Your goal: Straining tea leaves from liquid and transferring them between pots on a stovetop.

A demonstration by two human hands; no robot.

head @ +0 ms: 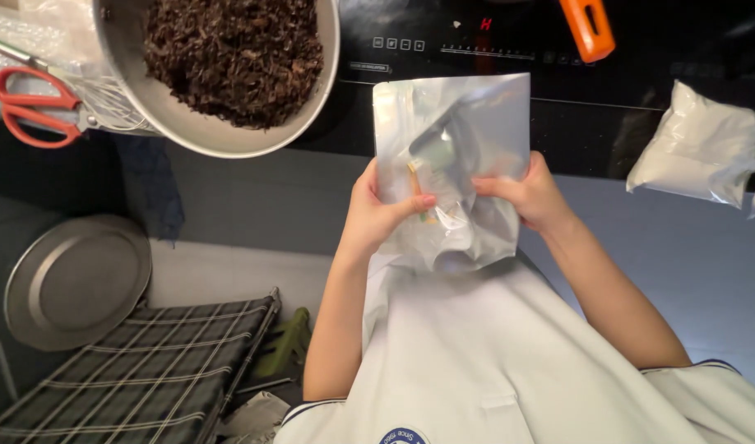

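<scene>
I hold a shiny silver foil pouch [468, 131] upright in front of my chest, its lower part crumpled. My left hand [377, 215] grips the pouch's lower left side, thumb pressed across its front. My right hand [527, 196] pinches its lower right edge. Both hands are shut on the pouch. A large metal bowl [180, 123] heaped with dark brown dried shreds [233, 53] sits to the upper left of the pouch, apart from it.
Red-handled scissors [34, 107] lie left of the bowl. A black cooktop panel [476, 41] with an orange handle [587, 29] lies behind the pouch. White filled bags [702, 148] rest at right. A round metal lid [77, 279] and a plaid folding cot [139, 370] are lower left.
</scene>
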